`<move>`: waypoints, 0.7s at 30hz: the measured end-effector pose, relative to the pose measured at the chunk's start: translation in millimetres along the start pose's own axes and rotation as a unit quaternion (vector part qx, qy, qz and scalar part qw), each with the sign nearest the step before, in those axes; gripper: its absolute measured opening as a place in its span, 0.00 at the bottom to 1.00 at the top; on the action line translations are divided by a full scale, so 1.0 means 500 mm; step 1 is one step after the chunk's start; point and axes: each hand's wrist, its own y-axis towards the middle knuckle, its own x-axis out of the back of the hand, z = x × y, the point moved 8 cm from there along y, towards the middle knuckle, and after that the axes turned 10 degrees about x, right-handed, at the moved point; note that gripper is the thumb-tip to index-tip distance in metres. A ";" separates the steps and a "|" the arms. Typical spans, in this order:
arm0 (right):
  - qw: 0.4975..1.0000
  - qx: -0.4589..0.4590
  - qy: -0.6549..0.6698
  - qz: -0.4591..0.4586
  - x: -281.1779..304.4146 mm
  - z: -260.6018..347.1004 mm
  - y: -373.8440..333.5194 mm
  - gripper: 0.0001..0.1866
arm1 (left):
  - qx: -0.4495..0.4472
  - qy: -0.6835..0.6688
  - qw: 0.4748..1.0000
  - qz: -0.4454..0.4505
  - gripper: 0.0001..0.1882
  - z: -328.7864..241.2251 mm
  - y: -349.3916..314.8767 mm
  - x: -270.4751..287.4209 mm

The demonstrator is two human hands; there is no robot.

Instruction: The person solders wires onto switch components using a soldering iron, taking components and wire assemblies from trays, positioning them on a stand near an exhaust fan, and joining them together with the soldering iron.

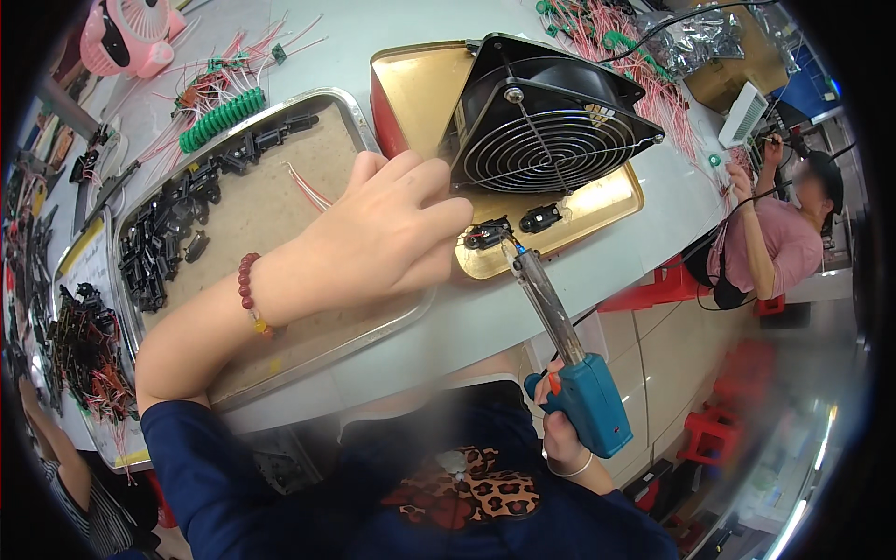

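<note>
My right hand point(562, 437) grips a teal soldering gun point(590, 401) by its handle. Its metal tip touches or hovers right at a small black plastic part point(487, 233) on a gold metal tray point(611, 201). A second black part point(539, 218) lies just right of it. My left hand point(397, 224) is closed, fingers bent down by the first part. Red and white wires point(308, 187) stick out from behind this hand, and a thin red end shows at the part; the fingertips themselves are mostly hidden.
A black fan with a wire guard point(560, 154) stands on the gold tray. To the left, a metal-rimmed tray point(359, 126) holds several black parts point(149, 247). Beyond are a green coil point(222, 119), wire bundles and a pink fan point(131, 35). A co-worker point(775, 233) sits at right.
</note>
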 end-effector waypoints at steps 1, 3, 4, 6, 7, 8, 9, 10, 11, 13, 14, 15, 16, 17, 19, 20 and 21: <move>1.000 0.000 0.000 -0.002 -0.001 -0.001 0.001 0.14 | 0.001 0.000 1.000 0.000 0.07 0.002 -0.001 -0.001; 1.000 0.001 -0.002 0.000 -0.005 0.000 0.006 0.15 | 0.001 0.000 1.000 0.000 0.07 0.008 -0.003 0.000; 1.000 0.001 -0.004 -0.001 -0.005 0.001 0.008 0.15 | 0.000 0.000 1.000 0.002 0.07 0.008 -0.002 0.000; 1.000 0.004 -0.005 0.001 -0.006 0.002 0.015 0.16 | -0.001 0.001 1.000 0.003 0.07 0.011 0.000 0.001; 1.000 0.007 -0.007 0.003 -0.005 0.003 0.015 0.17 | -0.003 0.002 1.000 0.004 0.07 0.011 0.001 0.001; 1.000 0.008 -0.006 0.002 -0.005 0.002 0.016 0.17 | -0.004 0.002 1.000 0.004 0.07 0.010 0.003 0.004; 1.000 0.005 -0.002 -0.004 -0.004 0.000 0.016 0.17 | -0.002 0.009 1.000 0.000 0.08 0.011 0.006 0.010; 1.000 0.003 0.004 -0.011 -0.001 -0.002 0.015 0.17 | -0.001 0.016 1.000 -0.004 0.09 0.009 0.008 0.018; 1.000 0.007 0.006 -0.014 0.002 0.001 0.013 0.17 | -0.005 0.021 1.000 -0.005 0.09 0.003 0.010 0.029; 1.000 0.008 0.006 -0.017 0.009 -0.001 0.010 0.18 | 0.049 -0.023 0.999 0.001 0.14 0.009 0.021 0.057; 0.999 0.024 0.000 -0.023 0.005 0.008 0.019 0.18 | 0.081 -0.021 0.996 0.012 0.20 0.026 0.021 0.058; 0.999 0.042 -0.006 -0.029 0.002 0.017 0.025 0.18 | 0.105 -0.050 0.992 0.042 0.23 0.041 0.021 0.053; 0.997 0.049 -0.017 -0.049 0.002 0.008 0.021 0.19 | 0.130 -0.076 0.986 0.073 0.25 0.055 0.017 0.049; 0.996 0.061 -0.010 -0.057 0.001 0.008 0.021 0.19 | 0.177 -0.110 0.966 0.151 0.26 0.073 0.006 0.031; 0.995 0.072 -0.012 -0.061 0.002 0.015 0.027 0.19 | 0.186 -0.097 0.942 0.264 0.22 0.067 -0.002 0.022; 0.994 0.076 -0.012 -0.076 0.005 0.021 0.032 0.19 | 0.177 -0.107 0.952 0.227 0.17 0.049 0.003 0.043; 0.993 0.082 -0.006 -0.079 0.003 0.016 0.032 0.19 | 0.176 -0.099 0.953 0.225 0.17 0.041 -0.001 0.047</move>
